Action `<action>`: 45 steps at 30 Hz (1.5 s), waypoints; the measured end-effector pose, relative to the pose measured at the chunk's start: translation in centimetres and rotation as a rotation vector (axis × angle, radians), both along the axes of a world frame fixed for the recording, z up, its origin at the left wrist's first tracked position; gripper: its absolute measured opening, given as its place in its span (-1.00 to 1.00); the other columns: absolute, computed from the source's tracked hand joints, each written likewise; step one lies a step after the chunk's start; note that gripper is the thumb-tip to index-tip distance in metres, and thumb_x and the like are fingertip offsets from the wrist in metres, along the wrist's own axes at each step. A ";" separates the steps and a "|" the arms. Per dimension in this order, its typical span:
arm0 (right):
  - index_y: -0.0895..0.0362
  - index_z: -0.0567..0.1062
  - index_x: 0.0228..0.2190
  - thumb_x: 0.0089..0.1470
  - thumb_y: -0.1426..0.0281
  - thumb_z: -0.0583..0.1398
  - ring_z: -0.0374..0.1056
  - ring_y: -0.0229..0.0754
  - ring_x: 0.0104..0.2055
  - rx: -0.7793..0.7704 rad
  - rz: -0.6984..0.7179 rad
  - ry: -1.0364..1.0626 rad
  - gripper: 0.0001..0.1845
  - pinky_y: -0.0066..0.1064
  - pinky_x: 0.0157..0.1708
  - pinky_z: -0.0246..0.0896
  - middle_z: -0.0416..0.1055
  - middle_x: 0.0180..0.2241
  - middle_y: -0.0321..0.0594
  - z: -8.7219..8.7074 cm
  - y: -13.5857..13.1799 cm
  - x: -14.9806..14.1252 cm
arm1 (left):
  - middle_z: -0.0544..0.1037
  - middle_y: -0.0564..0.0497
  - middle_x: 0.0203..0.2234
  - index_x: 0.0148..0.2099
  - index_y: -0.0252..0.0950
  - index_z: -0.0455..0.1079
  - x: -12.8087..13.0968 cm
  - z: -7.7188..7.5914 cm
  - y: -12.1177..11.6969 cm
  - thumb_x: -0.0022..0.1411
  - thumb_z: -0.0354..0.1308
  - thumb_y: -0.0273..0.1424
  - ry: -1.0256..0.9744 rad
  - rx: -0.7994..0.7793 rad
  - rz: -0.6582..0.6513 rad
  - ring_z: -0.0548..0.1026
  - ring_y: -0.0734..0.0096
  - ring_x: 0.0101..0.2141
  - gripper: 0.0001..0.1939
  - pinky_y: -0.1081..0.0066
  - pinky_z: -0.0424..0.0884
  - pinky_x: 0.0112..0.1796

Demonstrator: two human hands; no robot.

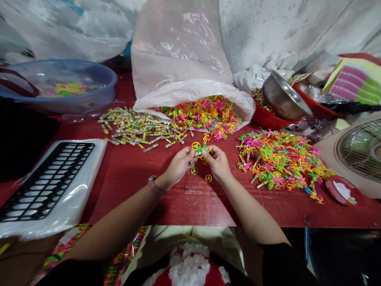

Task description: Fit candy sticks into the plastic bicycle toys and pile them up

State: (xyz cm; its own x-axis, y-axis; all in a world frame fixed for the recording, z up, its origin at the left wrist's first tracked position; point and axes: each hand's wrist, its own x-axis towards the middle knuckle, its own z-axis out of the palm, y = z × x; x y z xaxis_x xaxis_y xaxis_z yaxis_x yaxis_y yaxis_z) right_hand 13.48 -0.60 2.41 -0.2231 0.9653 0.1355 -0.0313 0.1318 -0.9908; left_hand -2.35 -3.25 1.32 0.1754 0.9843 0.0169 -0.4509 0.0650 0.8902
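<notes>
Over the middle of the red table, my left hand (pixel 179 163) and my right hand (pixel 218 162) nearly meet, both with fingers pinched. Between them is a small bright green plastic toy piece (pixel 203 149), gripped by my right hand. My left fingertips close on the end of a small printed tube (pixel 197 153) that touches the green piece. A yellow plastic wheel (pixel 195 146) shows just above the left fingertips; whether it is attached is unclear. Below the hands lie a loose yellow wheel (pixel 208 178) and a greenish wheel (pixel 194 171).
Printed tubes (pixel 139 126) are heaped behind my left hand. An open white sack (pixel 181 51) spills colourful plastic pieces (pixel 205 113). To the right lie piled toys with tubes (pixel 276 155) and a fan (pixel 360 147). A black rack (pixel 50 178) and blue basin (pixel 80 101) are left.
</notes>
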 end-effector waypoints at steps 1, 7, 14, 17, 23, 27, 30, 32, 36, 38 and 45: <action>0.08 0.46 -0.32 0.04 -0.01 0.36 0.29 -0.20 -0.36 0.004 -0.008 -0.030 -0.57 -0.37 -0.28 0.22 0.42 -0.40 -0.30 -0.3 0.3 0.2 | 0.27 0.13 -0.54 -0.31 -0.25 0.25 -0.5 -0.2 0.3 0.27 0.26 -0.01 0.109 0.018 0.000 0.18 0.53 -0.55 -0.57 0.50 0.11 -0.52; 0.10 0.46 -0.46 0.04 0.23 0.31 0.24 -0.23 -0.38 0.152 -0.013 -0.567 -0.77 -0.40 -0.33 0.12 0.37 -0.44 -0.30 -1.5 2.6 2.7 | 0.45 -0.23 -0.11 -0.07 -0.30 0.36 -5.7 -0.1 2.1 0.45 0.01 -0.20 1.114 0.298 0.467 0.40 0.03 -0.01 -0.74 0.09 0.30 0.09; 0.15 0.52 -0.55 -0.03 0.39 0.30 0.27 -0.24 -0.48 -0.027 0.220 -1.048 -0.87 -0.39 -0.42 0.08 0.46 -0.55 -0.27 1.7 5.3 9.3 | 0.30 -0.50 0.10 0.12 -0.46 0.33 -9.0 -0.7 2.5 0.31 0.11 -0.37 1.708 0.041 0.432 0.32 -0.36 0.14 -0.62 -0.08 0.32 0.06; 0.15 0.54 -0.58 -0.05 0.42 0.29 0.29 -0.24 -0.50 -0.118 0.206 -1.266 -0.88 -0.40 -0.44 0.09 0.47 -0.57 -0.25 3.8 5.9 14.0 | 0.36 -0.49 0.06 0.15 -0.46 0.33 -9.1 -1.2 2.7 0.34 0.06 -0.41 1.783 0.029 0.355 0.41 -0.32 0.05 -0.62 -0.05 0.38 -0.01; 0.23 0.63 -0.25 -0.07 0.50 0.29 0.43 -0.07 -0.32 0.026 -0.341 -1.434 -0.74 -0.34 -0.30 0.27 0.55 -0.36 -0.04 5.3 5.6 14.9 | 0.43 -0.47 0.02 0.17 -0.47 0.32 -9.0 -1.6 3.3 0.35 0.01 -0.46 1.820 0.028 0.292 0.48 -0.25 0.02 -0.62 0.01 0.43 -0.05; 0.18 0.53 0.08 0.12 0.48 0.21 0.40 0.04 0.07 0.450 -0.173 -1.209 -0.54 -0.20 0.10 0.28 0.48 0.03 0.07 3.2 5.9 6.8 | 0.42 -0.42 0.06 0.24 -0.44 0.24 -8.7 -1.7 3.4 0.35 0.15 -0.30 1.834 0.074 0.374 0.49 -0.19 0.04 -0.49 0.08 0.44 -0.01; 0.05 0.37 0.28 0.32 0.29 0.14 0.28 0.14 0.22 0.408 -0.025 -1.256 -0.46 -0.05 0.17 0.23 0.31 0.24 0.11 0.7 6.4 1.2 | 0.43 -0.37 0.06 0.20 -0.38 0.28 -8.5 -2.1 3.6 0.38 0.12 -0.25 1.836 0.170 0.366 0.48 -0.16 0.05 -0.55 0.08 0.42 0.02; 0.06 0.37 0.28 0.36 0.18 0.11 0.22 0.22 0.25 0.339 -0.054 -1.347 -0.47 0.02 0.16 0.22 0.27 0.27 0.14 -0.6 6.5 -0.9 | 0.45 -0.38 0.03 0.11 -0.41 0.35 -8.4 -2.5 3.8 0.41 0.06 -0.31 1.825 0.192 0.354 0.47 -0.15 0.06 -0.67 0.08 0.40 0.04; 0.28 0.46 0.09 0.35 0.31 0.12 0.32 0.15 0.16 0.343 -0.080 -1.418 -0.61 -0.10 0.16 0.22 0.42 0.08 0.20 -1.4 6.2 -1.5 | 0.47 -0.39 -0.03 -0.01 -0.44 0.37 -8.3 -2.9 4.2 0.38 0.02 -0.47 1.735 0.236 0.374 0.46 -0.11 0.05 -0.80 0.07 0.38 0.05; 0.33 0.45 0.02 0.31 0.45 0.11 0.40 0.12 0.08 0.314 -0.072 -1.413 -0.69 -0.16 0.11 0.25 0.47 0.00 0.23 -1.1 5.9 -0.8 | 0.49 -0.36 -0.08 -0.04 -0.41 0.35 -8.1 -2.8 4.3 0.36 0.02 -0.52 1.619 0.261 0.444 0.48 -0.07 -0.01 -0.83 0.08 0.38 0.02; 0.22 0.43 0.05 0.02 0.43 0.30 0.48 -0.04 -0.26 0.164 -0.191 -0.837 -0.48 -0.25 -0.16 0.37 0.55 -0.26 -0.08 -0.5 5.3 2.4 | 0.52 -0.05 -0.31 -0.04 -0.29 0.36 -5.9 -2.2 4.1 0.37 0.16 -0.35 0.887 0.310 0.440 0.47 0.33 -0.36 -0.83 0.33 0.39 -0.28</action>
